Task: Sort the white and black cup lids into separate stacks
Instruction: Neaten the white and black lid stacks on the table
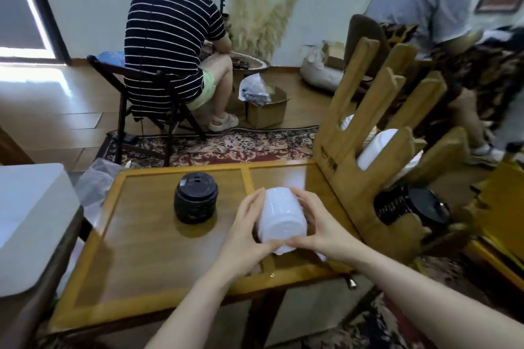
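A stack of white cup lids (280, 219) is held between both my hands over the right half of the wooden table (147, 249). My left hand (245, 231) grips its left side, and my right hand (319, 228) grips its right side with the thumb across the near end. A stack of black cup lids (195, 198) stands upright on the table to the left, apart from my hands. More white lids (377, 147) and black lids (411, 205) lie in a wooden hand-shaped holder (365, 178) at the table's right edge.
A white appliance (31, 221) stands at the left. Beyond the table lies a patterned rug (226, 146). A person in a striped shirt (170, 45) sits on a folding chair, and another person (442, 8) stands at the back right. A cardboard box (266, 110) sits on the floor.
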Demonstrator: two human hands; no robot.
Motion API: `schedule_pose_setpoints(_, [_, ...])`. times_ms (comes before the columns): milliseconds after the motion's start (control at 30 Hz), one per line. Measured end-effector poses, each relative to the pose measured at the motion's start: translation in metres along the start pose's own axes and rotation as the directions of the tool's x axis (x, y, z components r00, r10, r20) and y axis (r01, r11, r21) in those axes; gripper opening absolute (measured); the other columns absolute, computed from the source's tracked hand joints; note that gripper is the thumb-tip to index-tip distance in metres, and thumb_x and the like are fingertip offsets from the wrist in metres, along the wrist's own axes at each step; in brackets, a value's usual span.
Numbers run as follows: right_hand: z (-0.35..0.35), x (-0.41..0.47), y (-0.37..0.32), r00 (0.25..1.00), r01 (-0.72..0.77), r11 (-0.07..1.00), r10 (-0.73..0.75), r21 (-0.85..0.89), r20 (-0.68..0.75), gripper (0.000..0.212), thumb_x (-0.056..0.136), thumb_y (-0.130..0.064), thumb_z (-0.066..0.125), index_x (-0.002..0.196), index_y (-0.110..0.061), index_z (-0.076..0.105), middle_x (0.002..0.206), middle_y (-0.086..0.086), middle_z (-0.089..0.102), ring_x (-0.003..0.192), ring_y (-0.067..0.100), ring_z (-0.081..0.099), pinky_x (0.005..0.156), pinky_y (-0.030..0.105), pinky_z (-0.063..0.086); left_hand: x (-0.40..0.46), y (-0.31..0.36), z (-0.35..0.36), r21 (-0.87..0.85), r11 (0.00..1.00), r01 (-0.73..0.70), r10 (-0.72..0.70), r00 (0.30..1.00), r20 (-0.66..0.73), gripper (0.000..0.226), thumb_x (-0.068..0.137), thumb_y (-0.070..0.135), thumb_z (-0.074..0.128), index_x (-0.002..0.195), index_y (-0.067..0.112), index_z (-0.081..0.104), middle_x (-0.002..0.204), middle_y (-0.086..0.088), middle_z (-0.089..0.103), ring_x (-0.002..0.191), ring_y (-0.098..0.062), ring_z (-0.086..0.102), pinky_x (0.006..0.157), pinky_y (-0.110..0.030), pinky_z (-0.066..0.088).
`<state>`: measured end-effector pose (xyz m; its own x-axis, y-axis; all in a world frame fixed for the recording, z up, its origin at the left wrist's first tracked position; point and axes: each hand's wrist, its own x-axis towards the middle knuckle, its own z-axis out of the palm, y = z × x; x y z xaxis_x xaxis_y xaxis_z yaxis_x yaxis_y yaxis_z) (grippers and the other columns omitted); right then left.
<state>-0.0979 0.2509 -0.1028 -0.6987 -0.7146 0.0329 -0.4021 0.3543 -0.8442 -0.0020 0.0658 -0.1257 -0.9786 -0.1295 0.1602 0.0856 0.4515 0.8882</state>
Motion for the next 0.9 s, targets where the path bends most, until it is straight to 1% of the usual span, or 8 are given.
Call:
schedule_pose_setpoints(100, [-0.003,-0.001,0.007,1.0,-0.012,1.0,0.012,0.003,-0.015,0.1,0.065,-0.044,0.084,0.144,-0.042,0.022,0.149,-0.017,0.025,0.136,-0.005,0.032,0.111,0.027,0.038,0.004,-0.007,0.003,0.042,0.999,-0.01,0.009,0.999,0.031,0.1,0.079,0.04,0.079,0.155,0.045,0.015,0.153,0.026,0.016,0.14,-0.001,0.027,0.113,-0.034,0.039])
schedule_pose_setpoints(200, [-0.002,0.0,0.006,1.0,-0.018,1.0,0.019,0.009,-0.01,0.1,0.064,-0.044,0.085,0.141,-0.045,0.022,0.149,-0.013,0.027,0.134,-0.005,0.034,0.11,0.027,0.04,0.004,-0.007,0.002,0.066,0.998,0.012,-0.013,1.0,0.019,0.1,0.068,0.062,0.075,0.145,0.067,0.011,0.141,0.024,0.027,0.128,-0.004,0.041,0.093,-0.032,0.054])
schedule_pose_setpoints(333, [-0.011,-0.003,-0.017,0.999,-0.021,0.998,0.023,0.054,-0.045,0.09,0.059,-0.046,0.083,0.133,-0.048,0.033,0.142,-0.009,0.038,0.13,0.001,0.043,0.099,0.026,0.048,0.007,0.003,-0.005,0.041,0.999,-0.011,0.013,0.999,-0.05,0.094,0.065,0.065,0.076,0.139,0.073,0.02,0.124,0.03,0.037,0.117,-0.003,0.048,0.094,-0.031,0.051])
schedule_pose_setpoints(500, [-0.049,-0.015,-0.077,0.983,0.023,0.999,-0.015,0.047,-0.181,0.079,0.068,-0.063,0.069,0.139,-0.04,0.042,0.134,-0.012,0.051,0.121,0.001,0.05,0.104,0.032,0.046,0.023,0.079,-0.02,-0.213,0.975,-0.065,0.048,0.995,-0.088,0.082,0.066,0.051,0.08,0.138,0.049,0.043,0.123,0.023,0.049,0.097,0.016,0.052,0.074,-0.007,0.046])
schedule_pose_setpoints(633, [-0.097,-0.032,-0.124,0.964,0.051,0.987,-0.008,0.153,-0.267,0.044,0.085,-0.047,0.054,0.126,-0.033,0.057,0.108,-0.017,0.067,0.098,0.0,0.062,0.08,0.013,0.05,0.052,0.152,-0.022,-0.357,0.934,-0.028,0.015,0.999,-0.039,0.047,0.067,0.053,0.072,0.112,0.041,0.065,0.097,0.018,0.072,0.085,-0.004,0.068,0.057,-0.016,0.049])
schedule_pose_setpoints(767, [-0.153,-0.047,-0.144,0.91,-0.023,0.995,0.063,0.101,-0.409,0.048,0.083,-0.063,0.057,0.117,-0.029,0.066,0.105,-0.011,0.071,0.096,0.008,0.064,0.085,0.032,0.048,0.083,0.213,-0.012,-0.322,0.945,0.055,-0.045,0.998,0.038,0.073,0.066,0.075,0.062,0.12,0.026,0.064,0.116,0.002,0.07,0.099,-0.021,0.07,0.063,-0.029,0.052])
schedule_pose_setpoints(833, [-0.181,-0.05,-0.148,0.877,-0.04,0.989,0.104,0.145,-0.469,0.04,0.085,-0.057,0.055,0.107,-0.026,0.068,0.093,-0.007,0.074,0.084,0.008,0.066,0.077,0.031,0.045,0.099,0.24,-0.002,-0.354,0.931,0.089,-0.06,0.994,0.094,0.081,0.071,0.079,0.056,0.127,0.021,0.062,0.124,-0.003,0.066,0.104,-0.028,0.068,0.058,-0.028,0.052])
schedule_pose_setpoints(900, [-0.21,-0.051,-0.145,0.85,-0.054,0.981,0.142,0.184,-0.508,0.035,0.089,-0.051,0.052,0.107,-0.024,0.066,0.098,0.002,0.073,0.09,0.019,0.065,0.083,0.036,0.046,0.113,0.258,0.009,-0.412,0.9,0.143,-0.075,0.981,0.178,0.08,0.08,0.074,0.056,0.138,0.019,0.055,0.132,-0.007,0.061,0.108,-0.031,0.066,0.056,-0.028,0.053])
